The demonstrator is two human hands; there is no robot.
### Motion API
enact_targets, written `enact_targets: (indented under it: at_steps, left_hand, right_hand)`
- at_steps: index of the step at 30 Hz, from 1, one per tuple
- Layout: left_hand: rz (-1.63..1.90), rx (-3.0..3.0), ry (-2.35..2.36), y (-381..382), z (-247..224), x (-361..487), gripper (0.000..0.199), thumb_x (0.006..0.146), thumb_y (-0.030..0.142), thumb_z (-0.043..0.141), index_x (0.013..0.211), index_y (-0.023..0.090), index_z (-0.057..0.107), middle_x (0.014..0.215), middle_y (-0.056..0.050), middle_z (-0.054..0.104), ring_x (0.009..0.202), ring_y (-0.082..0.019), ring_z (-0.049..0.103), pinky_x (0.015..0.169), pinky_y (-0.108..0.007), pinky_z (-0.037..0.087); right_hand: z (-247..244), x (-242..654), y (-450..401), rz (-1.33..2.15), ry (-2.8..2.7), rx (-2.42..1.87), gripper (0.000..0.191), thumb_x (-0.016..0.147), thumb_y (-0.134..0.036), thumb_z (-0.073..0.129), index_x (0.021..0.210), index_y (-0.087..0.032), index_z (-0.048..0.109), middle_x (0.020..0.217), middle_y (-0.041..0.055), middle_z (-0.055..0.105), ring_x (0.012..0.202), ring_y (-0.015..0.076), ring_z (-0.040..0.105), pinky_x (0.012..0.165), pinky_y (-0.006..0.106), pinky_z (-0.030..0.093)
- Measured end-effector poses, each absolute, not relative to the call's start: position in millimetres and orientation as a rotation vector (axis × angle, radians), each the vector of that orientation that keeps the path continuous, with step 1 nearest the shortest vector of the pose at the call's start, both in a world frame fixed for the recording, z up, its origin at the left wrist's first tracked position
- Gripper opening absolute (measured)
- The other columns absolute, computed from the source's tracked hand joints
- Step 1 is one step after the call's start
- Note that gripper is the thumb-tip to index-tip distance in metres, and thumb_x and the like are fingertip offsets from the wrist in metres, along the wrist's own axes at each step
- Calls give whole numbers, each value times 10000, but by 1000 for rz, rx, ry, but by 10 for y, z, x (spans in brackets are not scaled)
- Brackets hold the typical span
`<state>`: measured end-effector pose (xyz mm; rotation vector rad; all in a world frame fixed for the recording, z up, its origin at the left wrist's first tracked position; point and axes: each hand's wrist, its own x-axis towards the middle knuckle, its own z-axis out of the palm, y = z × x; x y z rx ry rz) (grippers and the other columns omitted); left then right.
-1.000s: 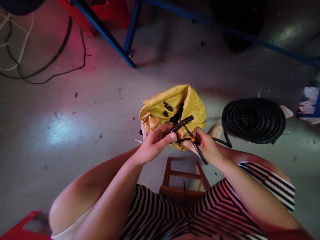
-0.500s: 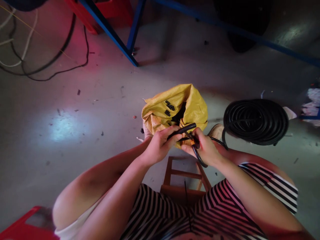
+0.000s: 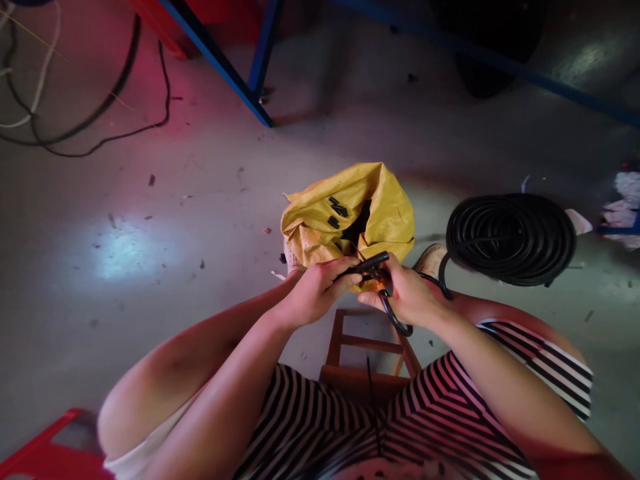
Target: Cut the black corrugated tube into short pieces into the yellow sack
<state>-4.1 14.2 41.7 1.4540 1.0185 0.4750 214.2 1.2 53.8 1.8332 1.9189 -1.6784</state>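
My left hand (image 3: 317, 287) is closed around a black corrugated tube (image 3: 374, 261), whose ribbed end sticks out to the right past the fingertips. My right hand (image 3: 407, 290) grips scissors-like cutters with orange on them (image 3: 381, 283); their blades meet the tube between the two hands. Below the right hand a loop of black tubing (image 3: 396, 319) hangs down. Right under both hands a yellow bag (image 3: 390, 207) stands open on the floor, with several short black pieces (image 3: 337, 212) on its folded side. The exact blade position is hard to make out.
A big coil of black tubing (image 3: 510, 240) lies on the floor at the right. Beneath me is a wooden stool frame (image 3: 370, 343). Blue metal legs (image 3: 215, 60) and a red stool (image 3: 220, 27) stand ahead. Cables (image 3: 100, 143) lie at the far left, another red stool (image 3: 60, 453) at lower left.
The cutters in my right hand have turned and their handles have drawn closer together at the tube. My left hand keeps hold of the tube. The whole view has shifted slightly.
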Motion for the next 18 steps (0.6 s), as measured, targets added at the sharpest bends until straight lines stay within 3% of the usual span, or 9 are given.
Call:
enact_targets:
  at_steps: [5, 10, 18]
  left_hand:
    - [472, 1400, 1040, 142, 388, -49, 245, 1004, 347, 548, 1054, 156, 692, 841, -45, 664, 760, -165, 582, 726, -289, 483]
    - [451, 1235, 1044, 135, 254, -48, 303, 1002, 395, 525, 837, 152, 598, 695, 9, 509, 654, -124, 472, 590, -229, 405]
    - [442, 1073, 1009, 83, 52, -32, 379, 1015, 453, 501, 764, 169, 511, 631, 28, 498, 601, -108, 453, 585, -231, 376]
  right_hand:
    - [472, 2144, 4, -1604, 1951, 1846, 546, 809, -576, 754, 1119, -219, 480, 868, 68, 705, 776, 255, 673, 639, 293, 395]
    - [286, 2141, 0, -1540, 1948, 1869, 530, 783, -649, 741, 988, -232, 487, 763, 10, 620, 625, 171, 522, 577, 263, 303]
    - [85, 2167, 43, -1622, 1832, 1807, 562, 734, -723, 740, 868, -240, 486, 741, -16, 585, 646, 152, 479, 592, 256, 308]
